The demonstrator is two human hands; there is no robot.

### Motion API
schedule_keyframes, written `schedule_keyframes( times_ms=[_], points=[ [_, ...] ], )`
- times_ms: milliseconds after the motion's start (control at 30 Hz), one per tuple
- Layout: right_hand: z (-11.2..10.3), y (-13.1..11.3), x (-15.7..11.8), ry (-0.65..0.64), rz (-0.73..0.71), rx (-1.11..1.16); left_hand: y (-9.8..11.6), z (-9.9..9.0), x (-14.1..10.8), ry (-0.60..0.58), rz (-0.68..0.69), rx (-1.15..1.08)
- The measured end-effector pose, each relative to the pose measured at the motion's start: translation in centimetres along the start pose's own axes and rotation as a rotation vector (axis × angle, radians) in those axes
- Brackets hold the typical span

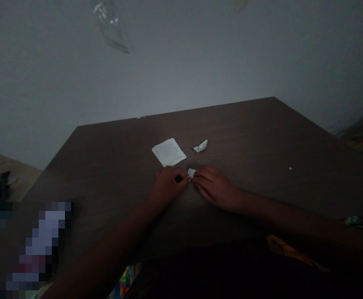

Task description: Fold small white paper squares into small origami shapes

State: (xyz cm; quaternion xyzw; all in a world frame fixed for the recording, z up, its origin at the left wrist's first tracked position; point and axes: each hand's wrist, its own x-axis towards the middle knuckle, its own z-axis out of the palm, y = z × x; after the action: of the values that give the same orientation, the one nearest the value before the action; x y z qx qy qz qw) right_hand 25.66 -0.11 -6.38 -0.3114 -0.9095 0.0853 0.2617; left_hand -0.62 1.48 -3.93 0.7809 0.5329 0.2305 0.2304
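Between my two hands is a small piece of folded paper [191, 172], low over the dark table. The fingertips of my left hand [171, 182] pinch its left side. My right hand [215, 187] has its fingers closed on the right side and covers part of it. Just beyond my left hand lies a stack of square printed paper sheets [169, 152]. A small folded paper boat [201, 146] rests on the table to the right of the stack, beyond my right hand.
The brown table [237, 133] meets a grey wall [181, 58] at the back. A tiny white scrap [290, 168] lies at the right. A blurred-out, pixelated object [44, 236] is at the lower left. Clear plastic [111, 25] hangs on the wall.
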Motion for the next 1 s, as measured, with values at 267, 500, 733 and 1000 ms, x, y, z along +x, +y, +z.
schedule_keyframes(
  times_ms=[267,500,733,1000],
  points=[
    [0.4,-0.6,-0.2,-0.091,0.032,0.036,0.0,-0.2,0.0,-0.041,-0.027,0.014],
    [0.0,-0.7,0.1,-0.148,0.037,0.042,-0.6,-1.5,0.2,-0.098,0.003,-0.062],
    [-0.3,-0.7,0.0,-0.163,0.028,0.050,-1.3,-2.4,0.2,-0.128,0.028,-0.094],
    [-0.7,-0.9,0.2,-0.183,-0.002,0.044,-2.0,-2.8,0.4,-0.205,0.108,-0.100]
  ],
)
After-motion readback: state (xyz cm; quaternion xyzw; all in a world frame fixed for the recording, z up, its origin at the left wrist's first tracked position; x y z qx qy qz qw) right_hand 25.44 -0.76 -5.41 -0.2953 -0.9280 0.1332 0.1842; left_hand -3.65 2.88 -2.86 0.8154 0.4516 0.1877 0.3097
